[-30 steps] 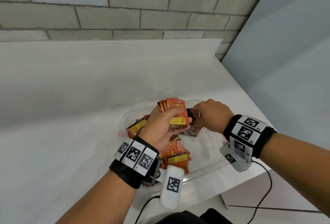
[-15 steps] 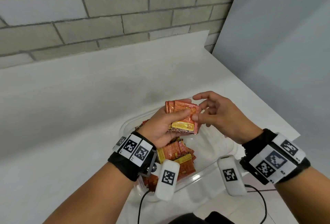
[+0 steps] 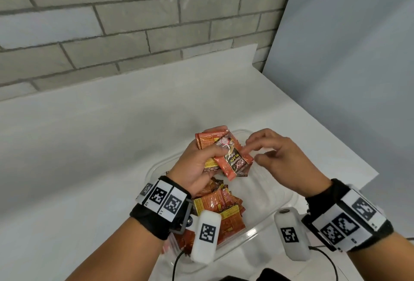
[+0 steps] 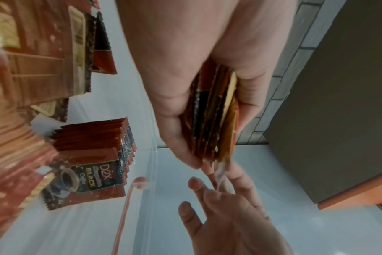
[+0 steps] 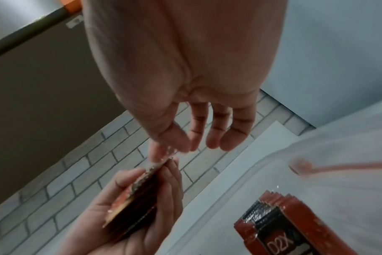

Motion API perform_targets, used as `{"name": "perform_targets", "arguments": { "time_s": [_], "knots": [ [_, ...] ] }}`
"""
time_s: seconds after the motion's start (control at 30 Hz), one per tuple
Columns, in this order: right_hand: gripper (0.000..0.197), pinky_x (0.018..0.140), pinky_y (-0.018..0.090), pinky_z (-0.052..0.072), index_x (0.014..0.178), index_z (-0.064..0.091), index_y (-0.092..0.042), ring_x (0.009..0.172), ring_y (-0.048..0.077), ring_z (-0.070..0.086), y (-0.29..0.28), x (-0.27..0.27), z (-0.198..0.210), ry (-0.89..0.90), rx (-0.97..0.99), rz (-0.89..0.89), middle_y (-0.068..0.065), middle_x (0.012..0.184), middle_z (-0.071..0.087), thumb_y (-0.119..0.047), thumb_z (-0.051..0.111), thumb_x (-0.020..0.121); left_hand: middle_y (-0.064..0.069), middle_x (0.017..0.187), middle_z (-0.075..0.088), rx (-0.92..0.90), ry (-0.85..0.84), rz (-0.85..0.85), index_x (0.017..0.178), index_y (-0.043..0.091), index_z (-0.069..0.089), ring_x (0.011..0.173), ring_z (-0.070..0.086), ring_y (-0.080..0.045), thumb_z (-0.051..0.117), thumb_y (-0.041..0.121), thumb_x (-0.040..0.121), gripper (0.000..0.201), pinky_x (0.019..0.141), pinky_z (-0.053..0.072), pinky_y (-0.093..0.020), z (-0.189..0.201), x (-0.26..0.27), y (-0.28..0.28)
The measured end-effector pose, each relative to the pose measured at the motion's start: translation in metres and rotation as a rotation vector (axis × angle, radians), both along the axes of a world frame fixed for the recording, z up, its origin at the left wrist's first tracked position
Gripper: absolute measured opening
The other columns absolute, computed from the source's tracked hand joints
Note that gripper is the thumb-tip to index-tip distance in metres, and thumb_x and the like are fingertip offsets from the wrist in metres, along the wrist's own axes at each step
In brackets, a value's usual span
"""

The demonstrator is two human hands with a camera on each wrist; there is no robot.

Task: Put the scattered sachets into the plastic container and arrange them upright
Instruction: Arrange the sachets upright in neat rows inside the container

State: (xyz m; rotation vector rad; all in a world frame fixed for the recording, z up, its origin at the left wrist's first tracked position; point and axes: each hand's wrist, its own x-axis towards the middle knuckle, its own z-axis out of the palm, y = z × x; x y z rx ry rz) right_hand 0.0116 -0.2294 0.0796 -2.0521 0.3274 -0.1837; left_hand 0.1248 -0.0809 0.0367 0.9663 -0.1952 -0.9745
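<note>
Sachets, orange-red foil coffee packets, lie heaped [image 3: 215, 211] at six o'clock inside the clear plastic container [image 3: 264, 227] on the white worktop [image 3: 94, 146]. My left hand [image 3: 197, 166] clenches a bundle of them [image 3: 215, 153] above the container's nine o'clock side, thumb pressed across its face. A second ago that bundle was squared; now its front sachet [image 3: 235, 159], the one showing black print, has been swivelled askew. At three o'clock my right hand [image 3: 280, 157] has come off the bundle's edge, its grip released, fingertips [image 3: 248, 141] just touching that skewed packet's corner. I judge it is being turned to match the others, so squaring must finish before the bundle goes in upright.
</note>
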Motion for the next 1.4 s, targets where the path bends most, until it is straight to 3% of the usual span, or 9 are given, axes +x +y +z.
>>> {"name": "perform_targets", "arguments": {
  "time_s": [0.1,0.17,0.43,0.57,0.7,0.77,1.03,1.17,1.4],
  "knots": [
    [0.012,0.065,0.027,0.054,0.098,0.06,-0.014,0.081,0.019,0.064,0.0,0.004,0.003,0.105,0.359,-0.183,0.011,0.096,0.067,-0.009,0.063,0.088,-0.01,0.107,0.069,0.014,-0.006,0.08,0.12,0.018,0.061,0.101,0.064,-0.03,0.065,-0.001,0.071,0.053,0.075,0.055,-0.037,0.0,0.001,-0.003],
    [0.024,0.066,0.032,0.055,0.101,0.057,-0.009,0.076,0.021,0.068,0.002,0.004,0.001,0.243,0.445,-0.135,0.015,0.089,0.071,-0.018,0.069,0.083,-0.011,0.11,0.069,0.001,-0.008,0.107,0.12,0.02,0.06,0.108,0.062,-0.034,0.066,0.002,0.067,0.056,0.085,0.05,-0.043,-0.001,0.0,-0.005],
    [0.013,0.068,0.036,0.053,0.087,0.059,-0.015,0.073,0.02,0.064,-0.003,0.01,0.0,0.092,0.604,-0.255,0.01,0.081,0.066,-0.002,0.058,0.089,-0.015,0.109,0.068,-0.048,-0.008,0.091,0.116,0.016,0.061,0.098,0.067,-0.029,0.072,0.009,0.074,0.044,0.084,0.053,-0.042,0.0,0.0,-0.007],
    [0.012,0.06,0.024,0.054,0.095,0.064,-0.017,0.076,0.021,0.065,-0.019,0.009,0.002,0.132,0.095,-0.146,0.014,0.088,0.063,-0.009,0.057,0.093,-0.01,0.094,0.065,-0.006,0.01,0.17,0.112,0.017,0.062,0.079,0.066,-0.021,0.07,0.021,0.071,0.042,0.077,0.053,-0.037,0.0,0.007,-0.003],
    [0.018,0.06,0.008,0.041,0.109,0.067,-0.019,0.073,0.008,0.053,-0.026,0.015,-0.004,0.244,-0.427,0.15,-0.004,0.081,0.057,-0.015,0.058,0.093,-0.006,0.086,0.067,0.059,-0.023,0.199,0.112,0.017,0.062,0.074,0.068,-0.02,0.07,0.022,0.071,0.042,0.072,0.055,-0.035,-0.001,0.008,0.001],
    [0.02,0.063,0.006,0.038,0.11,0.068,-0.017,0.069,0.004,0.05,-0.024,0.021,-0.009,0.27,-0.495,0.236,-0.013,0.078,0.052,-0.014,0.058,0.093,-0.005,0.085,0.068,0.084,-0.037,0.219,0.112,0.018,0.063,0.075,0.068,-0.02,0.07,0.023,0.07,0.043,0.072,0.055,-0.034,0.0,0.007,0.002],
    [0.013,0.068,0.03,0.048,0.099,0.066,-0.017,0.084,0.02,0.06,-0.015,0.039,-0.009,0.401,-0.775,0.389,0.0,0.095,0.068,-0.014,0.059,0.088,-0.006,0.089,0.069,0.159,-0.063,0.238,0.107,0.02,0.064,0.079,0.069,-0.021,0.071,0.022,0.068,0.04,0.079,0.055,-0.037,-0.001,0.005,-0.001],
    [0.013,0.052,0.024,0.029,0.09,0.063,-0.019,0.075,0.023,0.052,-0.004,0.047,-0.009,0.476,-0.943,0.406,0.003,0.091,0.059,-0.011,0.052,0.086,-0.008,0.09,0.068,0.156,-0.071,0.221,0.108,0.02,0.064,0.078,0.069,-0.021,0.071,0.023,0.067,0.042,0.08,0.054,-0.038,-0.002,0.007,-0.001],
    [0.014,0.047,0.024,0.024,0.092,0.061,-0.012,0.061,0.022,0.042,0.01,0.055,-0.008,0.586,-1.062,0.409,0.003,0.077,0.043,-0.012,0.047,0.09,-0.006,0.089,0.067,0.169,-0.08,0.179,0.112,0.019,0.063,0.076,0.068,-0.02,0.067,0.015,0.083,0.03,0.07,0.056,-0.032,-0.003,0.015,0.002]
  ]
}}
